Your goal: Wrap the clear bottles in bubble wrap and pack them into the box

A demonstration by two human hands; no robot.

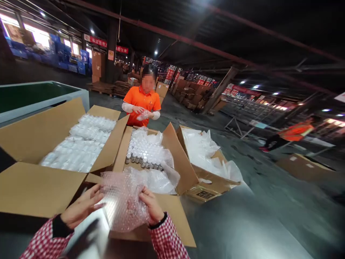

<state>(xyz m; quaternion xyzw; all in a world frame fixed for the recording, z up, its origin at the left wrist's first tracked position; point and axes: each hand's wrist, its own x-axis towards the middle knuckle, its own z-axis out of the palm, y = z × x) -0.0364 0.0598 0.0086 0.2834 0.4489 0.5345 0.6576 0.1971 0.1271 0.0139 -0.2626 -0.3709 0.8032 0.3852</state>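
Observation:
A sheet of clear bubble wrap [125, 207] hangs in front of me, over the near flap of the middle carton. At its right side my right hand [152, 205] is closed, with thumb and fingers pinching the wrap. My left hand [84, 205] reaches to the left edge of the sheet with its fingers stretched and apart; whether its fingertips touch the wrap I cannot tell. Beyond the sheet, the middle carton [185, 172] holds rows of small silver-capped cylinders [145, 162] and more bubble wrap.
At left, an open carton [40, 131] is filled with wrapped items [81, 145]. To the right, another carton [212, 189] holds white wrapping sheets [199, 147]. A co-worker in orange [142, 102] stands opposite, handling clear wrap. A green conveyor [35, 94] lies far left; another person [295, 131] is at right.

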